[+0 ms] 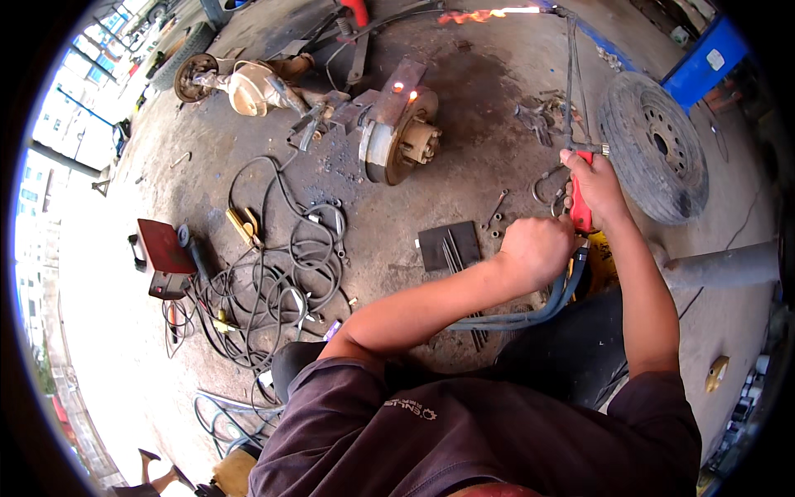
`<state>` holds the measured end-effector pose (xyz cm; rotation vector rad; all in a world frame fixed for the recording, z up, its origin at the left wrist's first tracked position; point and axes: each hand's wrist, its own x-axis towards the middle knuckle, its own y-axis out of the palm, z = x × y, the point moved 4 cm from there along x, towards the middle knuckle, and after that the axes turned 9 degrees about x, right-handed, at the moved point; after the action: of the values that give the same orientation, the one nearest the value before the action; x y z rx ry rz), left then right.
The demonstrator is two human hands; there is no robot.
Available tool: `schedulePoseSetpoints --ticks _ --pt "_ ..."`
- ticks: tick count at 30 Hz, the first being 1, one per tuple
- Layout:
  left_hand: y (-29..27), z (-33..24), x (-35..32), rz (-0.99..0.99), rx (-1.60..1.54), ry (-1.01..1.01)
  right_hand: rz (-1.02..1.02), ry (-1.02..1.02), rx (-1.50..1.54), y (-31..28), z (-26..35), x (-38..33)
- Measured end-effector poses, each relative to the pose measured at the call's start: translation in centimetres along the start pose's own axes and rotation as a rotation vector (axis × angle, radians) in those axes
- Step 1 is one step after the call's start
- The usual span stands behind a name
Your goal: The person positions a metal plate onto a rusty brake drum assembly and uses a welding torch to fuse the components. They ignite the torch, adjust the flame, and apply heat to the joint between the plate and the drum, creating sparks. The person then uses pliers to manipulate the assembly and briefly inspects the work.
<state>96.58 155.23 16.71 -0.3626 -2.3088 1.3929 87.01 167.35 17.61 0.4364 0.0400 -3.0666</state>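
Note:
My right hand [598,184] is wrapped round the red handle of a gas cutting torch [582,207]. From the torch's far tip an orange flame [480,15] streams leftward, away from the metal parts. My left hand [537,253] is closed in a fist at the handle's rear end, its fingertips mostly hidden. Blue-grey hoses [530,318] run from there past my legs. Ahead on the floor lies a vehicle axle [252,89] with a brake drum [383,153] at its near end. Two spots glow orange on and beside the rusty steel plate [396,106] above the drum.
A wheel with tyre [654,145] lies at the right, near a blue post [708,62]. Tangled cables [273,273] and a red welding machine [161,257] are at the left. Welding rods [454,253] lie across a dark plate [439,240] before me.

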Motion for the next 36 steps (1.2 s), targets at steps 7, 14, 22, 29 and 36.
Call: schedulePoseSetpoints --ticks 7,14,22,29,36 --pt "-0.4 2.1 -0.3 0.009 0.004 0.421 0.086 0.096 -0.042 0.8 -1.6 -0.2" --pt "2.0 3.3 -0.8 0.104 -0.094 0.318 0.142 0.185 -0.032 0.1 -5.8 1.7" --pt "2.4 11.7 -7.6 0.712 0.202 0.037 -0.052 0.304 -0.182 -6.8 -11.0 14.4" --pt "-10.2 20.0 -27.8 0.812 0.225 -0.895 -0.360 0.300 -0.203 -11.5 -23.8 30.6" --pt "-17.1 9.6 -44.5 -0.219 -0.229 -1.579 -0.322 0.368 -0.353 -17.6 -34.3 40.7"
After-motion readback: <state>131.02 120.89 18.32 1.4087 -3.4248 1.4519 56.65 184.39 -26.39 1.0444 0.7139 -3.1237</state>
